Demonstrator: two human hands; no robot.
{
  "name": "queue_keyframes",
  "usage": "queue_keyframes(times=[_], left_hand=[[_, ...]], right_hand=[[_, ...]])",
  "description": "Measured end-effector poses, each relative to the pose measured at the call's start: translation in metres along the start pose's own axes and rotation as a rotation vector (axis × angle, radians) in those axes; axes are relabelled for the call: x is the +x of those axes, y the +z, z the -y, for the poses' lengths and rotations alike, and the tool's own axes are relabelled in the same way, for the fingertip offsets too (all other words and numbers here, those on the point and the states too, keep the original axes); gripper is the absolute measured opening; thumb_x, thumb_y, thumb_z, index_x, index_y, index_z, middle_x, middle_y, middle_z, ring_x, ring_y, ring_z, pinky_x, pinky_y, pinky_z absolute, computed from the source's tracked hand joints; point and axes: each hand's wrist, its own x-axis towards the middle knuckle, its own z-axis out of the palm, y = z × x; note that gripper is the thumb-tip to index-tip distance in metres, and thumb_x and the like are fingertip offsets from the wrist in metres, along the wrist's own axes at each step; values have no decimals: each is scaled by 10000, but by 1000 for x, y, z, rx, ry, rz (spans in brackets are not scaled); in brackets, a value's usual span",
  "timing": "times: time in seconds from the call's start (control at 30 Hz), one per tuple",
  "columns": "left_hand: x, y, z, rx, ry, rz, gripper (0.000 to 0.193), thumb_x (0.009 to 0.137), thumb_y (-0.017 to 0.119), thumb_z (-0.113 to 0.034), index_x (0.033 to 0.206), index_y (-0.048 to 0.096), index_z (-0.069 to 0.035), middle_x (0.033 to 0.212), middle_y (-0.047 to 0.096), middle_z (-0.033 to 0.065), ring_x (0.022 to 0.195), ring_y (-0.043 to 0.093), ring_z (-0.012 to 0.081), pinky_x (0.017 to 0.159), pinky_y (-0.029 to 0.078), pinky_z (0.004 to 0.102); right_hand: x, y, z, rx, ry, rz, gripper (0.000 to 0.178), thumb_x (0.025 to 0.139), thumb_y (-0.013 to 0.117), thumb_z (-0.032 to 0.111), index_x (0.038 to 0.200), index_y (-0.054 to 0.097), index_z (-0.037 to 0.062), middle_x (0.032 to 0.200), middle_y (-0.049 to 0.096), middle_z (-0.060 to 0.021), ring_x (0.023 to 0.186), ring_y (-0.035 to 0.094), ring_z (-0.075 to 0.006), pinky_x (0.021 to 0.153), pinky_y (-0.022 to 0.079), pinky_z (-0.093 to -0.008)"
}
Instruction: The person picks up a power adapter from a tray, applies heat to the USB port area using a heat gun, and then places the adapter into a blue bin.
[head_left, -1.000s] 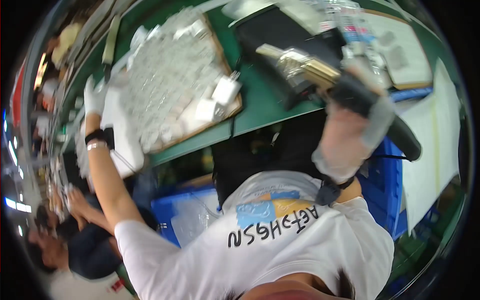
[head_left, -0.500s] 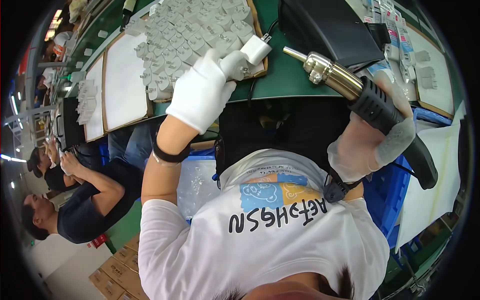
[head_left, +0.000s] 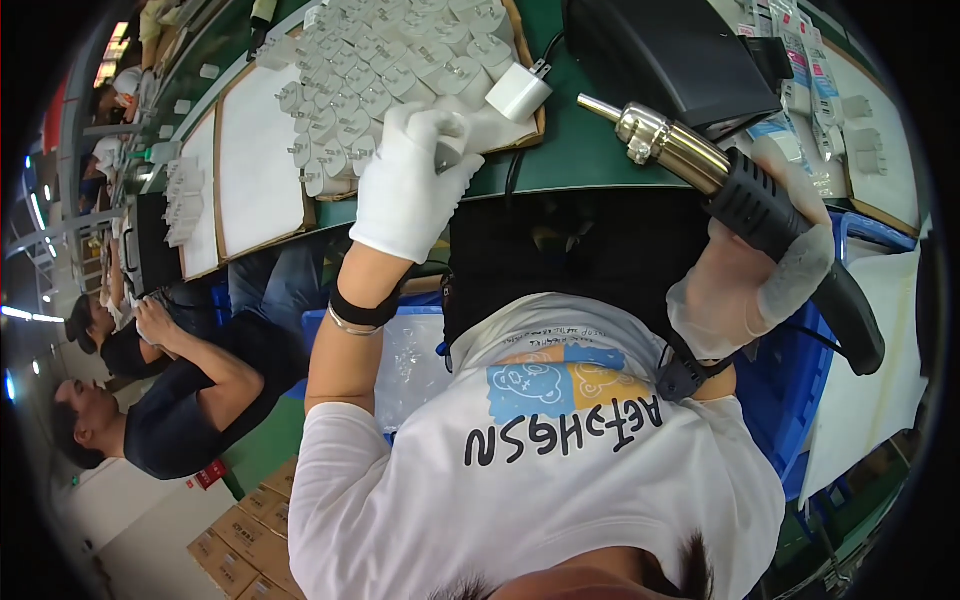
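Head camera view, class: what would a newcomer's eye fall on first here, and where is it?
Probably the black-and-metal heat gun, right of centre, held in the right hand with its nozzle pointing up and left. Next come the closely packed white plug adapters at the top, left of centre. The white-gloved left hand stands out at their near edge.

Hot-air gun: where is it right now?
In the head view, the hot-air gun is right of centre, held in the right hand, its metal barrel just below the black box.
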Motion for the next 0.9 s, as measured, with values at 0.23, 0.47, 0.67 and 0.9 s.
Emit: queue_keyframes(times=[0.23, 0.47, 0.67, 0.9], left_hand=[[-29, -10, -30, -1501, -353, -220, 327, 886, 621, -249, 1160, 509, -110, 929, 525, 55, 759, 536, 166, 618, 447, 267], [-57, 37, -31, -2548, -577, 247, 447, 924, 541, -339, 1268, 443, -71, 1011, 559, 65, 829, 533, 169, 638, 419, 246], [-56, 27, -63, -2103, -643, 422, 445, 893, 600, -291, 1243, 452, -59, 1093, 564, 69, 849, 538, 147, 705, 439, 256], [-58, 29, -71, -1349, -417, 150, 463, 740, 680, 24, 1144, 468, -53, 1053, 561, 59, 851, 521, 93, 810, 440, 253]], right_hand=[[1, -3, -4, 310, -2, 67, 398, 897, 515, 434, 1038, 595, 71, 1066, 589, -231, 574, 543, -155, 470, 444, -210], [-8, 25, -29, 624, 108, 386, 397, 909, 529, 398, 1142, 531, 76, 1168, 512, -173, 834, 624, -257, 707, 583, -349], [-30, 54, -28, 361, 219, 326, 395, 893, 561, 371, 1144, 524, 68, 1155, 546, -221, 756, 625, -237, 655, 561, -332], [-26, 50, -24, 324, 117, 280, 402, 895, 563, 329, 1144, 510, 18, 1074, 576, -250, 737, 611, -230, 664, 537, -336]])
